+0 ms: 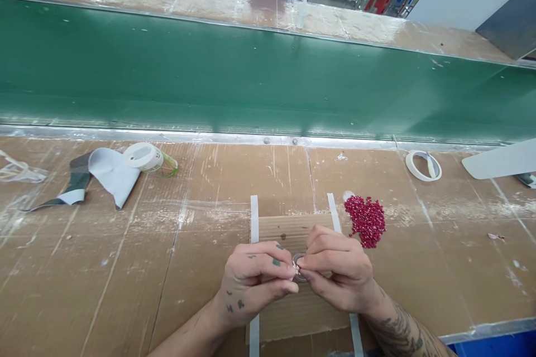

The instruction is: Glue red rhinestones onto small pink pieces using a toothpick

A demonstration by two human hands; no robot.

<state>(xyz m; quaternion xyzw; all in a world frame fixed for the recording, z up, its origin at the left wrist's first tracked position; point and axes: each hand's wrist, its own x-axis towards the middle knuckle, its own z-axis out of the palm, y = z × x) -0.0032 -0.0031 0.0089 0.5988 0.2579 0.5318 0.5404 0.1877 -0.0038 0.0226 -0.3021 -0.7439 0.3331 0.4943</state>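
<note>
My left hand [260, 279] is closed in a pinch on a small pinkish-white piece [296, 269], too small to name. Facing it, my right hand [337, 269] pinches with thumb and forefinger at the same spot; whatever those fingertips hold is hidden. Just behind the fingertips a round grey metal ring [300, 278] shows in part. Both hands are over a corrugated cardboard sheet [301, 315], fixed down by white tape strips [254, 217]. Beyond my right hand lies a heap of small shiny dark-red pieces [366, 221].
A tape roll [424, 166] lies at the right, near a white panel [500, 159]. To the left are a plastic cup [144, 157] on its side, white-and-dark scraps [113, 173] and a white cord [19, 170]. A green belt [251, 78] crosses behind the table.
</note>
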